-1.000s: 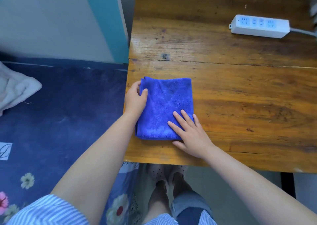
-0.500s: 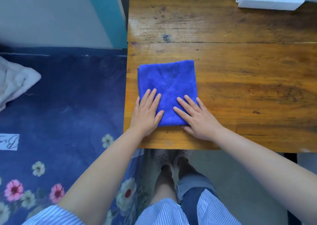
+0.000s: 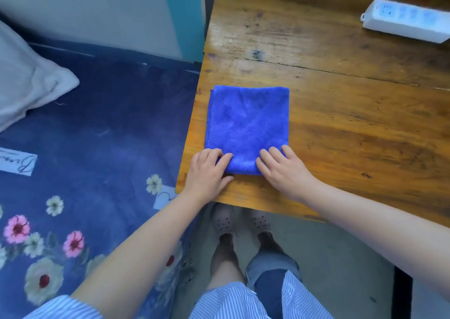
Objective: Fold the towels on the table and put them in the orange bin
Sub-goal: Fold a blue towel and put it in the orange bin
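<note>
While both hands work at its near edge, a folded blue microfibre towel [image 3: 247,128] lies flat as a neat rectangle near the front left corner of a worn wooden surface [image 3: 341,104]. The left hand [image 3: 207,172] sits at the towel's near left corner, its fingers curled, the fingertips on top of the cloth and the thumb against the near edge, so its grip is pinching that corner. The right hand [image 3: 282,170] sits at the near right corner, fingers bent with their tips pressing into the cloth; the thumb's position cannot be made out, but this grip also appears closed on the towel's edge. Both bare forearms reach in from below, with blue-and-white striped sleeves at the bottom.

A white power strip [image 3: 404,21] lies at the far right of the surface, well apart from the towel. To the left of the surface is a bed with a dark blue floral sheet [image 3: 85,148] and a pale grey-white blanket [image 3: 26,80] bunched at its far left. Below the surface's front edge, the person's feet in pale perforated clogs [image 3: 222,221] stand on a grey floor.
</note>
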A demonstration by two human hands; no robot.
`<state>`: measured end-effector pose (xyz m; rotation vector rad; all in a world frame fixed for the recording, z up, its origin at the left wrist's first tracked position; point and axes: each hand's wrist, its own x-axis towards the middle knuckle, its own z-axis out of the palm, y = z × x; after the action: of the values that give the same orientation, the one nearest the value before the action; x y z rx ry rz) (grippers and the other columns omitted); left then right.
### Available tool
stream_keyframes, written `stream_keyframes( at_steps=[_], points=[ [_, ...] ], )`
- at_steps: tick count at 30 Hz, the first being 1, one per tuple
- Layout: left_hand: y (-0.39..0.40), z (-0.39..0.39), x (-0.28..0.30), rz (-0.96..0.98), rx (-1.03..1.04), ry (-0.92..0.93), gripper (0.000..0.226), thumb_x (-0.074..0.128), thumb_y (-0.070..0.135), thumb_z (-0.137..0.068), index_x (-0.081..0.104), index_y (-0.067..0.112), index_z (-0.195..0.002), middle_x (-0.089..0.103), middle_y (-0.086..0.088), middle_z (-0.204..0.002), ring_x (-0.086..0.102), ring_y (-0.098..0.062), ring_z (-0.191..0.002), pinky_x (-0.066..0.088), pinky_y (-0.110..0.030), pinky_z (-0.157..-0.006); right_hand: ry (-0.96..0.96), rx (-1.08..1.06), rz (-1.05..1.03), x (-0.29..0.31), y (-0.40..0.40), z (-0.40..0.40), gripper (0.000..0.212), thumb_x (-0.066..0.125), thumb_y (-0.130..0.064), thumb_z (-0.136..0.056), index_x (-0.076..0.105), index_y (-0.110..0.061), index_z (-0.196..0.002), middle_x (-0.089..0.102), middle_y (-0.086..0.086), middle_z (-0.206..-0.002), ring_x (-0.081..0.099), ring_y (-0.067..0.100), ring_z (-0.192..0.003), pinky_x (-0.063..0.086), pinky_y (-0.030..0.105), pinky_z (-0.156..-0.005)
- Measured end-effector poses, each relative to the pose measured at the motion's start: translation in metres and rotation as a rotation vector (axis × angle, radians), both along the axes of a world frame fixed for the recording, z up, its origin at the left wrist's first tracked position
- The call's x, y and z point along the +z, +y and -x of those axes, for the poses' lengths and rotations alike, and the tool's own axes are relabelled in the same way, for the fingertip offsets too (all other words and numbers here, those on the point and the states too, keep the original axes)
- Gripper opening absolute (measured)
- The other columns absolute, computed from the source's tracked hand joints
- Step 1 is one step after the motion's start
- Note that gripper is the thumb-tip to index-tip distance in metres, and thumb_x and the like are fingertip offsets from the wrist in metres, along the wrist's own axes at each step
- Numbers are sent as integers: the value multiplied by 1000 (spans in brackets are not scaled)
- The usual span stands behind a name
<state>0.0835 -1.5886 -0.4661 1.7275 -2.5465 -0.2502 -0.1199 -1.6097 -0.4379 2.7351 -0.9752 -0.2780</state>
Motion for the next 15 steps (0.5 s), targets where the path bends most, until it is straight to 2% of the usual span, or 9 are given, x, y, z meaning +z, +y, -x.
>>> stream_keyframes(
  at_steps=[1, 3, 6, 7, 8, 10, 11, 12, 15],
  points=[
    [1, 1, 4, -32, 12, 7, 64, 90, 42, -36, 73, 9, -88, 67, -7, -78, 64, -25, -72, 52, -28, -63, -14, 26, 25, 1, -2, -1, 26, 34, -1, -67, 56, -8, -79, 62, -2, -66, 56, 16, -54, 45, 21, -52],
    [1, 2, 9, -92, 25, 19, 66, 90, 43, -32, 73, 10, -86, 67, -6, -76, 66, -25, -66, 53, -28, -58, -44, 45, -8, 5, -7, -3, 15, 54, 1, -55, 60, -12, -61, 56, -2, -53, 50, 15, -44, 38, 20, -42],
    [4, 8, 13, -128, 101, 29, 63, 92, 39, -28, 73, 11, -81, 67, -5, -72, 66, -23, -63, 52, -25, -55, -85, -6, -164, 18, -20, -3, 28, 76, 1, -31, 60, -10, -52, 55, 3, -49, 52, 19, -41, 35, 20, -35],
    [4, 11, 15, -123, 145, 33, 59, 92, 33, -26, 72, 10, -77, 66, -5, -69, 65, -22, -60, 51, -24, -53, -122, -48, -235, 23, -25, -2, 28, 78, 2, -35, 62, -5, -57, 58, 8, -55, 56, 22, -47, 37, 21, -36],
    [5, 13, 16, -112, 195, 37, 54, 92, 24, -25, 71, 9, -73, 65, -5, -66, 64, -22, -58, 49, -23, -50, -158, -102, -349, 27, -28, -1, 23, 75, 3, -48, 63, 1, -68, 62, 14, -66, 60, 27, -59, 42, 26, -42],
    [5, 16, 22, -66, 296, 69, 45, 88, 6, -27, 68, 5, -68, 63, -7, -61, 62, -23, -53, 48, -23, -46, -175, -230, -488, 34, -42, 5, 19, 56, 2, -75, 60, 6, -92, 61, 21, -91, 59, 32, -87, 49, 39, -60],
    [5, 17, 25, -46, 335, 88, 42, 86, 2, -29, 67, 4, -67, 62, -8, -60, 62, -24, -52, 48, -25, -46, -195, -249, -501, 39, -49, 6, 22, 50, 1, -78, 59, 7, -97, 60, 22, -96, 57, 33, -91, 49, 42, -65],
    [6, 17, 30, -24, 369, 106, 39, 84, -1, -32, 66, 2, -66, 62, -10, -60, 61, -25, -52, 48, -26, -46, -236, -228, -487, 47, -50, 4, 22, 49, 1, -77, 59, 7, -96, 61, 22, -93, 58, 33, -88, 50, 42, -63],
    [14, 10, 51, 32, 465, 169, 23, 71, -10, -49, 65, -4, -70, 63, -17, -64, 60, -32, -54, 47, -31, -44, -254, -57, -260, 64, -51, -8, 12, 49, -2, -64, 60, 2, -66, 59, 14, -59, 58, 29, -51, 42, 27, -41]
  ],
)
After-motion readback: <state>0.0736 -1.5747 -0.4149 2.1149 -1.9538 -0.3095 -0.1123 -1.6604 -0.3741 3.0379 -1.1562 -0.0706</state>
